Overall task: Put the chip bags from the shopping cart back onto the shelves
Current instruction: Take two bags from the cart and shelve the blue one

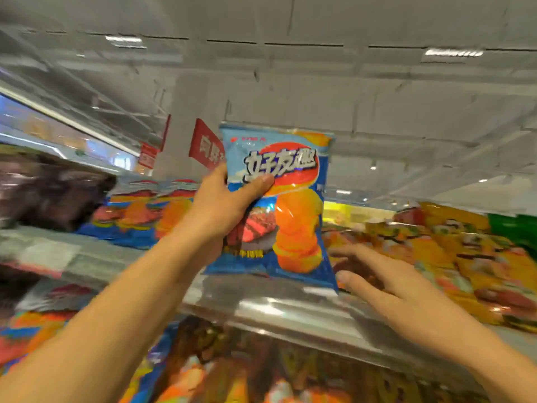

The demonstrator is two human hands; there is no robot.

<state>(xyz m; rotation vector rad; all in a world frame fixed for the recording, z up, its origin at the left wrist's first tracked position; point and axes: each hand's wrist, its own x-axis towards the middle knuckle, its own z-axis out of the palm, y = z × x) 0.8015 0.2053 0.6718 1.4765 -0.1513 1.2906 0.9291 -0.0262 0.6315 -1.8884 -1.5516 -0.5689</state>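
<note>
A: Obscured items?
B: Shelf stock (453, 251), blurred; bag's lower left corner behind left hand (220, 205).
A: Chip bag (279, 199)?
B: Blue, orange chips pictured, upright, raised above shelf edge (290, 309), left thumb and fingers clamped on it. Right hand (386, 286) spread, empty.

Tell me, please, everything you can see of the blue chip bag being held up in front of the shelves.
The blue chip bag is a glossy, puffed foil-like packet with crimped top and bottom seams, held roughly upright, front toward the camera. It shows a red-orange oval with white characters, stacked orange chips and a picture of reddish meat. The left hand grips its left edge, thumb across the front. The open right hand reaches toward the shelf beside it, apparently not touching.
</note>
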